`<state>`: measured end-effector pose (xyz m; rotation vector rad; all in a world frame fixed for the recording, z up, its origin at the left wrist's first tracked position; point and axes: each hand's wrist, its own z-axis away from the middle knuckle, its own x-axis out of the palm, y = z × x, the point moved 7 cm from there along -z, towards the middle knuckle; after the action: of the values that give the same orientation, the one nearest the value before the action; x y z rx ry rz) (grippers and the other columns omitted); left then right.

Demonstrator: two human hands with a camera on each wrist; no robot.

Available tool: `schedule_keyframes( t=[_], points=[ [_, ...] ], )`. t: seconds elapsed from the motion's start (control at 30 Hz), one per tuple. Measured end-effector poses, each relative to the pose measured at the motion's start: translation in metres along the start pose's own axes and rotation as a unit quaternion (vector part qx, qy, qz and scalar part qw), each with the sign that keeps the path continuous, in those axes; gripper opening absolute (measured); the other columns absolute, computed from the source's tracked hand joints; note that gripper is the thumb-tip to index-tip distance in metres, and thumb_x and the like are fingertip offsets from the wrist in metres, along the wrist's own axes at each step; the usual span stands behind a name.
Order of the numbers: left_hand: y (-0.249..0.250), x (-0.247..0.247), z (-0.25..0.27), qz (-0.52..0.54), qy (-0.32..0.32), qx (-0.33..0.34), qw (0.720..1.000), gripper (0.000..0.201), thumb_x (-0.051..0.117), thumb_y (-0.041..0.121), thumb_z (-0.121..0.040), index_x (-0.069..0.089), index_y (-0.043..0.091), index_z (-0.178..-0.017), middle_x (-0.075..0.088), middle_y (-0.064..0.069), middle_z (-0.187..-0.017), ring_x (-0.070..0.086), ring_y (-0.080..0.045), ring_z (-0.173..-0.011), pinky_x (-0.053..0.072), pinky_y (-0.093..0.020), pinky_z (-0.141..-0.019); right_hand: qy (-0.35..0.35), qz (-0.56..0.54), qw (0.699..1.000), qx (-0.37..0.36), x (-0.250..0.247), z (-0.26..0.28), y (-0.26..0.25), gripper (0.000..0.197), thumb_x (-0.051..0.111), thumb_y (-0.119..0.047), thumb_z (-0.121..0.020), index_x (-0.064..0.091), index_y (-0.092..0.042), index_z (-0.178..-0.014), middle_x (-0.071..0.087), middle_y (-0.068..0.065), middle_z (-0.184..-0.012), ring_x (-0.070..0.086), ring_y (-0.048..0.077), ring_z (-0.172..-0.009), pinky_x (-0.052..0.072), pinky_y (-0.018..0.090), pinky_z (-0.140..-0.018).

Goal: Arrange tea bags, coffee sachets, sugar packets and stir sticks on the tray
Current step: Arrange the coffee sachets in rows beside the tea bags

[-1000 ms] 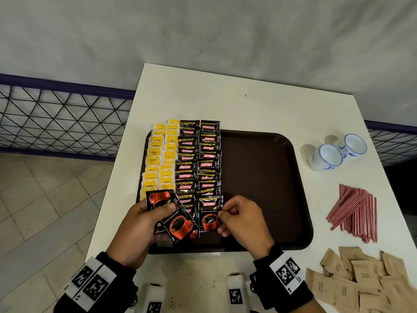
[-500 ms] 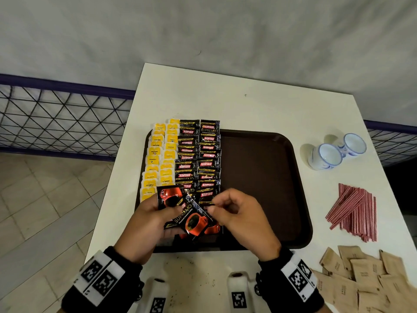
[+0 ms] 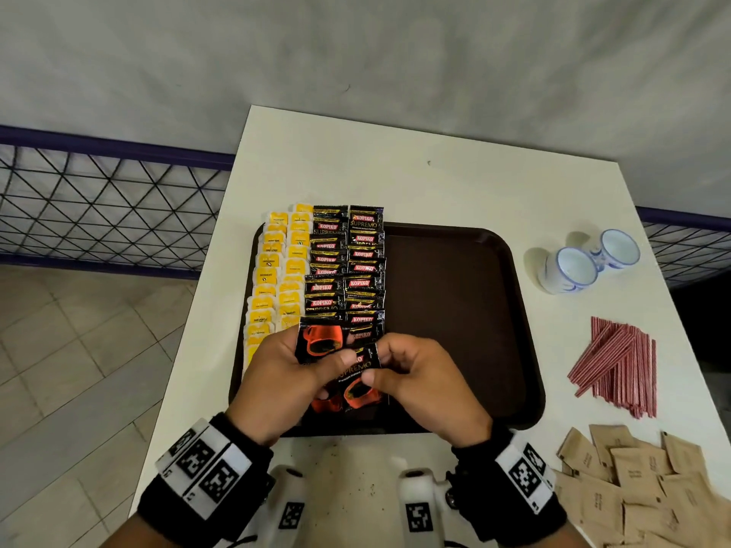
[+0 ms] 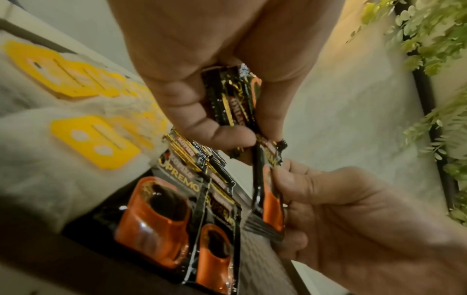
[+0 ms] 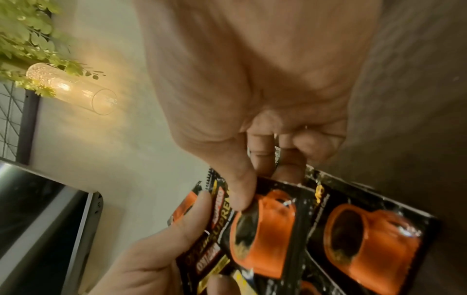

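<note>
— Since a second ago both hands have drawn together over the tray's near edge, and the sachet the right hand was pinching by the rows has come back against the left hand's bunch.

— What is each hand doing?

— The left hand grips a fanned bunch of sachets; its thumb lies over them. The right hand pinches one sachet between thumb and forefinger, its other fingers curled in.

— How many in the bunch?

— Hard to say. The hands cover much of it; three or four printed cups show. The pinched sachet's long axis runs toward and away from the person, cup end nearest.

— And on the tray?

— Two columns of tea bags at the left, then two columns of sachets, overlapping, running front to back, their tops over the far rim. Counting them is unsure because they overlap. The right half of the tray is bare.

— Off the tray?

— On the desk, right side: two cups, a pile of red stir sticks, and brown sugar packets cut off by the frame edge.
</note>
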<state>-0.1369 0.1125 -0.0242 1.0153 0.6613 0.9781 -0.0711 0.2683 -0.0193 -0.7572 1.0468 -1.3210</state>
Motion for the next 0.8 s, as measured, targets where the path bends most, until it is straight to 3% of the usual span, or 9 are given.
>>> schedule_keyframes(
  t=[0.07,0.13,0.27,0.4,0.47,0.57,0.67,0.8],
  points=[
    [0.002,-0.001,-0.001,0.019,0.009,-0.011,1.000,0.010,0.073,0.018,-0.089,0.076,0.017,-0.099,0.079,-0.001,-0.089,0.074,-0.016,-0.075,0.054,-0.029,-0.054,0.002,0.005,1.000,0.014,-0.008,0.000,0.003,0.010,0.072,-0.005,-0.086,0.069,-0.013,-0.080,0.071,0.012,-0.082,0.068,0.027,-0.072,0.059,0.041,-0.069],
    [0.002,-0.005,-0.002,0.046,0.022,-0.024,0.998,0.014,0.068,0.020,-0.093,0.074,0.012,-0.104,0.078,-0.006,-0.089,0.074,-0.019,-0.077,0.053,-0.028,-0.053,0.006,0.004,0.999,0.051,-0.016,0.003,0.010,0.019,0.068,0.001,-0.088,0.070,-0.015,-0.078,0.072,0.002,-0.077,0.063,0.010,-0.061,0.051,0.025,-0.056],
    [0.000,-0.019,-0.003,0.096,0.041,-0.055,0.993,0.019,0.060,0.017,-0.098,0.071,0.007,-0.111,0.076,-0.010,-0.091,0.073,-0.023,-0.075,0.055,-0.029,-0.053,0.020,-0.056,0.988,0.145,-0.026,0.013,0.033,0.025,0.062,0.008,-0.091,0.073,-0.011,-0.079,0.075,0.012,-0.089,0.074,0.027,-0.081,0.060,0.029,-0.065],
    [-0.007,-0.029,-0.002,0.153,0.043,-0.085,0.984,0.023,0.054,0.012,-0.099,0.070,0.007,-0.115,0.077,-0.012,-0.097,0.075,-0.031,-0.078,0.058,-0.033,-0.055,0.038,-0.019,0.988,0.149,-0.024,0.016,0.042,0.013,0.067,0.003,-0.089,0.070,-0.008,-0.082,0.071,0.005,-0.078,0.069,0.018,-0.070,0.060,0.030,-0.062],
    [-0.011,-0.031,0.000,0.170,0.037,-0.091,0.981,0.024,0.051,0.009,-0.099,0.070,0.007,-0.113,0.077,-0.015,-0.103,0.075,-0.035,-0.082,0.059,-0.036,-0.059,0.048,0.030,0.990,0.130,-0.024,0.015,0.041,0.007,0.072,-0.002,-0.086,0.068,-0.006,-0.083,0.066,0.005,-0.073,0.062,0.015,-0.063,0.054,0.028,-0.057],
    [-0.015,-0.031,0.002,0.176,0.033,-0.093,0.979,0.027,0.048,0.004,-0.099,0.070,0.008,-0.114,0.077,-0.014,-0.106,0.075,-0.040,-0.086,0.061,-0.041,-0.066,0.056,0.068,0.990,0.110,-0.022,0.012,0.041,0.009,0.076,-0.007,-0.084,0.067,-0.007,-0.084,0.065,0.003,-0.067,0.059,0.010,-0.058,0.046,0.024,-0.055],
    [-0.018,-0.030,0.005,0.172,0.030,-0.096,0.980,0.030,0.045,-0.002,-0.097,0.069,0.008,-0.112,0.078,-0.012,-0.103,0.076,-0.038,-0.083,0.062,-0.047,-0.072,0.057,0.082,0.990,0.104,-0.019,0.010,0.039,0.014,0.077,-0.007,-0.083,0.066,-0.015,-0.079,0.066,-0.001,-0.064,0.060,0.006,-0.055,0.047,0.024,-0.055],
    [-0.018,-0.024,0.009,0.164,0.014,-0.102,0.981,0.030,0.046,-0.006,-0.097,0.069,0.008,-0.111,0.077,-0.013,-0.102,0.075,-0.040,-0.086,0.060,-0.056,-0.082,0.077,0.116,0.985,0.101,-0.020,0.009,0.042,0.021,0.079,-0.010,-0.081,0.063,-0.022,-0.073,0.067,0.006,-0.066,0.057,0.007,-0.054,0.047,0.028,-0.054]
  ],
)
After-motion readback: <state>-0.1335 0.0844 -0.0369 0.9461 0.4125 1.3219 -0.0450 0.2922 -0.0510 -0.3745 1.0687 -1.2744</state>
